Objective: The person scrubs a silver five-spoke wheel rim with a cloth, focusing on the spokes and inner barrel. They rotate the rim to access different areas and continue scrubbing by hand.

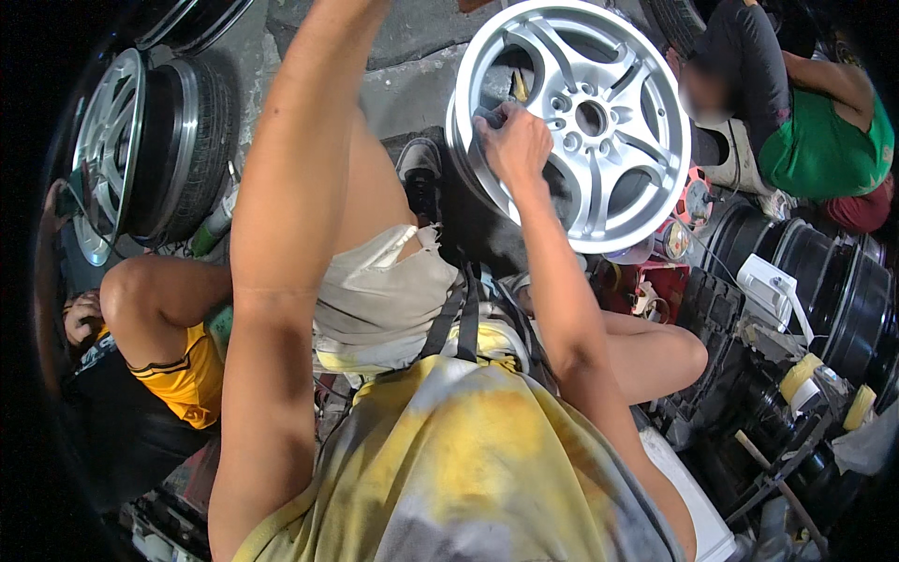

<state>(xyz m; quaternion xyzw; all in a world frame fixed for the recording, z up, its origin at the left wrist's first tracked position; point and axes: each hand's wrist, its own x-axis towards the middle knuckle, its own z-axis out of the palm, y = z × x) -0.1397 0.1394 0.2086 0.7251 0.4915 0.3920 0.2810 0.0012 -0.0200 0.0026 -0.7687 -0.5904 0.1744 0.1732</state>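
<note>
A bare silver alloy wheel rim with paired spokes leans in front of me at the upper middle. My right hand is at its left side, fingers curled around a small dark grey pad pressed against the inner edge of the rim. Exactly what kind of pad it is cannot be made out. My left arm stretches up past the top edge, so the left hand is out of the picture.
To the left, a person in yellow shorts sits by a silver wheel and a tire. A person in a green shirt crouches at the right. Black rims and a white box stand below them.
</note>
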